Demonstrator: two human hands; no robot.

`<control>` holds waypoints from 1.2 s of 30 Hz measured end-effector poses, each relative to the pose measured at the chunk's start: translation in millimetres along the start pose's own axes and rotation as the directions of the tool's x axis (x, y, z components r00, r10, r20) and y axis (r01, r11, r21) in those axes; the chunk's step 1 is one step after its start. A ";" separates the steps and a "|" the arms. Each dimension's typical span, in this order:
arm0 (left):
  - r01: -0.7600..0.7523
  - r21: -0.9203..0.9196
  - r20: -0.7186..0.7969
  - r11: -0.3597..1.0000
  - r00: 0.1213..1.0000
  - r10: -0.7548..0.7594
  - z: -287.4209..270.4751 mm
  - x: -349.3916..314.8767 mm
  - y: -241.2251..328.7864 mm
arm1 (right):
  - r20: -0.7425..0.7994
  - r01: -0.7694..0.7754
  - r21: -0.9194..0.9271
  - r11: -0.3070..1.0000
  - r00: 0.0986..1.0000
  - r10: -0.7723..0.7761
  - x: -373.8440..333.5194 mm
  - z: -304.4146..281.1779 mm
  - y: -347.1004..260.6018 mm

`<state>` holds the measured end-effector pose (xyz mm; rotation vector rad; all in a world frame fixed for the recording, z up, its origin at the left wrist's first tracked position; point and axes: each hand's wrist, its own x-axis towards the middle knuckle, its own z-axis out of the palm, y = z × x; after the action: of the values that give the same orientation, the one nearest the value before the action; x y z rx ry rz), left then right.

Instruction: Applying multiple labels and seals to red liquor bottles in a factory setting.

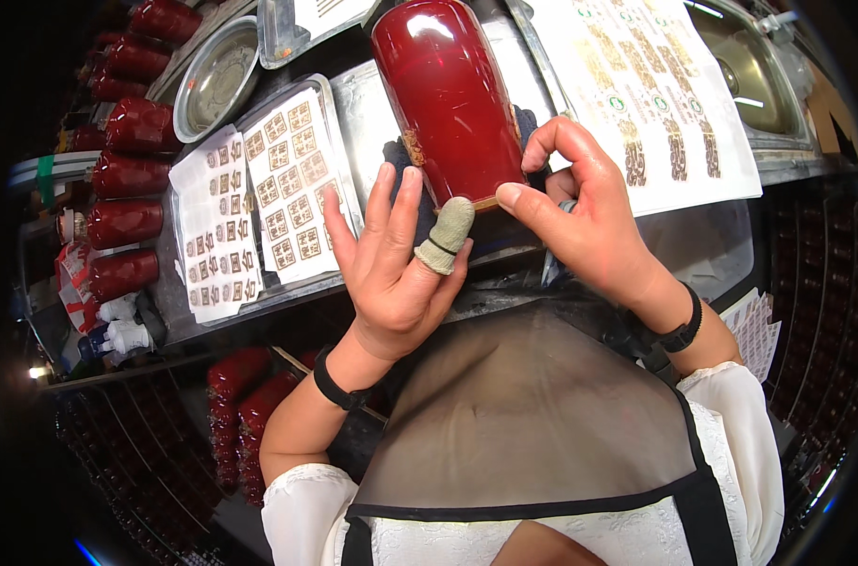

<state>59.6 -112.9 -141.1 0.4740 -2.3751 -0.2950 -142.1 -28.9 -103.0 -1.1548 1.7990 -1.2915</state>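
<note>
A glossy dark red bottle-shaped vessel (448, 104) lies on its side on a dark cloth (531, 127), its gold-edged end toward me. Spots of gold pattern show along its sides. My left hand (391, 288) is open beside that end, fingers spread. Its thumb wears a grey-green cloth finger cover (446, 236) held by a black band, close to the vessel's near edge. My right hand (599, 222) is at the vessel's right near corner, thumb and forefinger apart, the thumb tip at the edge. Its other fingers are curled and partly hidden, with something bluish beneath them.
Sheets of gold-and-dark decals (292, 184) lie on a metal tray at left; a larger decal sheet (650, 104) lies at right. A metal bowl (216, 80) stands at far left, near a row of red vessels (132, 170). A metal basin (745, 71) is at far right.
</note>
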 end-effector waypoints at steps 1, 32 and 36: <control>0.000 0.000 -0.001 1.000 1.000 0.000 -0.5 2.8 0.9 | 0.004 -0.003 0.014 1.000 1.000 0.003 -0.4 -1.1 0.8; 0.100 -0.127 0.023 0.987 0.995 -0.098 3.4 -14.0 -8.3 | -0.083 0.499 -0.316 0.807 0.833 -0.547 7.1 24.3 8.1; 0.080 -0.134 -0.007 0.988 0.997 -0.081 9.2 -13.8 -9.0 | -0.087 0.498 -0.295 0.815 0.836 -0.542 6.5 22.5 9.4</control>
<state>65.4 -114.7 -158.9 0.5076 -2.3101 -0.4831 -128.0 -42.4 -119.1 -1.8384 1.8846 -1.5196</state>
